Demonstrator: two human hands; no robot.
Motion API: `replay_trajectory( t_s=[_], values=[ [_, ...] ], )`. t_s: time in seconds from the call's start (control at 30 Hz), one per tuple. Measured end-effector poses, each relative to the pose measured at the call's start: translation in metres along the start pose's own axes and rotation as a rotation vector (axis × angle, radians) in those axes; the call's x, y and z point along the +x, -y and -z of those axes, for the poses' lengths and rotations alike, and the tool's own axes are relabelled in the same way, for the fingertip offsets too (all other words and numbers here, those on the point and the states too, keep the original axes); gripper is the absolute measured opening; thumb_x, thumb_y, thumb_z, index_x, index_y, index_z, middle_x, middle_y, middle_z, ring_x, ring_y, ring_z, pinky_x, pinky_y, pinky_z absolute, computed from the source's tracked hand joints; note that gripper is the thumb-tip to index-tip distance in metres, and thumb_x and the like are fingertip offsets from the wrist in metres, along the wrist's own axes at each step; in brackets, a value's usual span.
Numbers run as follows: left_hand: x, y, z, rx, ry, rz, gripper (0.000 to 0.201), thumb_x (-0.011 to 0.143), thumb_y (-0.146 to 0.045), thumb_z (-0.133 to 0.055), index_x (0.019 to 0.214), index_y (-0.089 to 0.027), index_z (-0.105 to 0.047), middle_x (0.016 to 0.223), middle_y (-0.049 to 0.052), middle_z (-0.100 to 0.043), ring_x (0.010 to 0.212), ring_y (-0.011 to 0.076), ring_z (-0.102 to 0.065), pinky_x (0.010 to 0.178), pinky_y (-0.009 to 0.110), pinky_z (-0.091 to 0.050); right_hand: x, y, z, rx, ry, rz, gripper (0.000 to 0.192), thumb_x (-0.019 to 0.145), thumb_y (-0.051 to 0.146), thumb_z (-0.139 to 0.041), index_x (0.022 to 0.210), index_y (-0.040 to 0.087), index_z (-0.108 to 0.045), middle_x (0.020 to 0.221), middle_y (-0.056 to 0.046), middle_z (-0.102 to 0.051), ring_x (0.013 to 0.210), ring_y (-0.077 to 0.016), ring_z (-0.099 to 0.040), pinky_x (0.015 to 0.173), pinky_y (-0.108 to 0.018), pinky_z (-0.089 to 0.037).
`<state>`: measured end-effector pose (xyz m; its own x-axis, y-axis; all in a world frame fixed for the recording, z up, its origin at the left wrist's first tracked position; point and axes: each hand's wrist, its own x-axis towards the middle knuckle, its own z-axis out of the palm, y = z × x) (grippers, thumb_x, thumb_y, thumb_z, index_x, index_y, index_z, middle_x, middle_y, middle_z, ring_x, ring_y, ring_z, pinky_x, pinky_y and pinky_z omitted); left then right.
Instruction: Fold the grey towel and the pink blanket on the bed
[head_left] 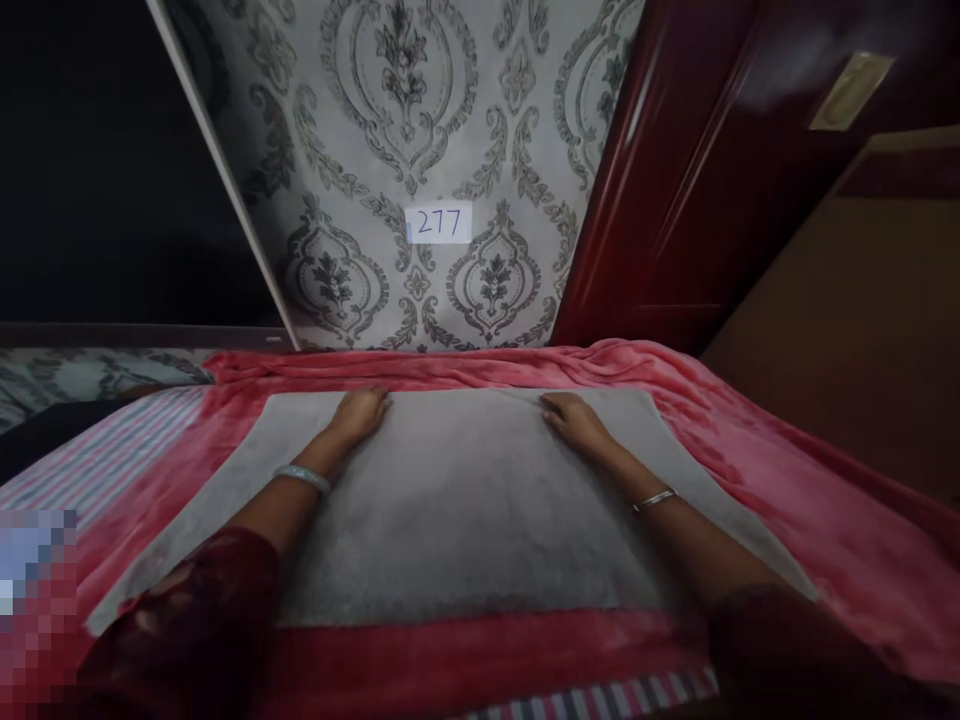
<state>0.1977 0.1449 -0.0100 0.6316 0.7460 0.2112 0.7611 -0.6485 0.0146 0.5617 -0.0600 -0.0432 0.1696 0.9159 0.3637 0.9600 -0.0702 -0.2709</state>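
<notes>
A grey, soft-looking rectangular cloth (465,500) lies spread flat over a red plush blanket (480,655). At its far edge, left of the middle, my left hand (360,412) is closed with the fingers curled on the fabric. My right hand (576,420) grips the same far edge farther right, fingers bent inward, with a small crease running from them. Both fingertips are partly hidden. A pale bangle circles my left wrist and a thin metal one my right.
Behind the blanket stands a patterned wall with a white label (439,222) reading 277. A large dark screen (127,170) is at the left, a glossy dark-red door or cabinet (675,180) at the right. Striped fabric (112,440) shows beneath the blanket.
</notes>
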Motion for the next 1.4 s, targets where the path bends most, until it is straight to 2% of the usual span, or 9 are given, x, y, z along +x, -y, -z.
replay_trajectory(
  t_s=[0.17,0.3,0.43,0.6,0.73,0.93,1.07,1.23,1.4],
  values=[
    [0.021,0.002,-0.011,0.022,0.011,-0.033,0.039,0.095,-0.030,-0.039,0.109,-0.015,-0.073,0.115,0.016,-0.072,0.112,0.0291,-0.065,0.097,0.038,-0.048,0.036,-0.006,-0.016,-0.021,0.008,0.028,0.035,0.089,0.023,-0.056,0.122,0.021,-0.069,0.121,-0.011,-0.071,0.115,-0.0272,-0.061,0.103,-0.041,-0.044],
    [0.025,0.000,-0.017,0.022,0.039,-0.032,0.039,0.095,-0.031,-0.038,0.095,-0.014,-0.073,0.103,0.017,-0.072,0.103,0.0297,-0.066,0.092,0.039,-0.049,0.046,-0.011,-0.024,-0.044,0.037,-0.004,0.029,0.092,0.028,-0.054,0.113,0.022,-0.073,0.108,-0.011,-0.072,0.106,-0.0273,-0.061,0.097,-0.041,-0.045],
    [0.030,0.001,-0.021,-0.020,0.060,-0.009,0.040,0.096,-0.030,-0.034,0.102,-0.012,-0.069,0.109,0.017,-0.070,0.107,0.0289,-0.063,0.095,0.040,-0.046,0.048,-0.019,-0.029,-0.045,-0.009,-0.043,0.025,0.091,0.026,-0.052,0.100,0.017,-0.074,0.103,-0.013,-0.071,0.102,-0.0285,-0.060,0.092,-0.041,-0.046],
    [0.047,0.008,-0.024,-0.098,0.009,0.020,0.038,0.097,-0.031,-0.034,0.104,-0.013,-0.067,0.106,0.015,-0.069,0.102,0.0283,-0.063,0.090,0.042,-0.047,0.061,-0.034,-0.032,0.008,-0.040,-0.103,0.021,0.088,0.026,-0.053,0.095,0.016,-0.070,0.098,-0.014,-0.070,0.093,-0.0279,-0.061,0.083,-0.040,-0.046],
    [0.055,0.011,-0.035,-0.099,0.082,-0.012,0.032,0.096,-0.029,-0.040,0.101,-0.014,-0.068,0.109,0.015,-0.069,0.106,0.0286,-0.062,0.094,0.042,-0.044,0.063,-0.040,-0.042,-0.001,0.003,-0.108,0.018,0.086,0.026,-0.052,0.089,0.019,-0.068,0.094,-0.012,-0.070,0.088,-0.0269,-0.060,0.079,-0.039,-0.045],
    [0.052,0.011,-0.048,-0.108,0.081,-0.013,0.043,0.100,-0.033,-0.030,0.102,-0.011,-0.066,0.107,0.009,-0.069,0.109,0.0206,-0.061,0.096,0.033,-0.042,0.060,-0.044,-0.053,-0.081,-0.027,-0.056,0.026,0.090,0.029,-0.046,0.094,0.019,-0.069,0.098,-0.013,-0.069,0.092,-0.0291,-0.059,0.082,-0.043,-0.045],
    [0.052,0.015,-0.044,-0.089,0.089,-0.047,0.040,0.100,-0.035,-0.034,0.105,-0.012,-0.065,0.108,0.012,-0.068,0.106,0.0256,-0.062,0.095,0.037,-0.043,0.065,-0.050,-0.045,-0.107,0.047,0.022,0.027,0.091,0.032,-0.047,0.098,0.020,-0.070,0.101,-0.013,-0.069,0.096,-0.0302,-0.058,0.084,-0.043,-0.045],
    [0.043,0.040,-0.038,0.008,0.112,-0.100,0.047,0.098,-0.044,-0.034,0.113,-0.012,-0.063,0.108,0.016,-0.068,0.105,0.0306,-0.062,0.095,0.043,-0.044,0.065,-0.060,-0.038,-0.135,0.082,0.036,0.023,0.090,0.033,-0.052,0.094,0.020,-0.070,0.097,-0.013,-0.069,0.096,-0.0308,-0.058,0.087,-0.045,-0.044],
    [0.018,0.064,-0.028,0.089,0.084,-0.009,0.053,0.097,-0.043,-0.035,0.124,-0.005,-0.060,0.121,0.024,-0.063,0.117,0.0369,-0.056,0.101,0.050,-0.040,0.063,-0.061,-0.038,-0.148,0.101,-0.001,0.025,0.090,0.031,-0.049,0.096,0.018,-0.070,0.098,-0.015,-0.070,0.096,-0.0307,-0.060,0.086,-0.045,-0.046]
  ],
)
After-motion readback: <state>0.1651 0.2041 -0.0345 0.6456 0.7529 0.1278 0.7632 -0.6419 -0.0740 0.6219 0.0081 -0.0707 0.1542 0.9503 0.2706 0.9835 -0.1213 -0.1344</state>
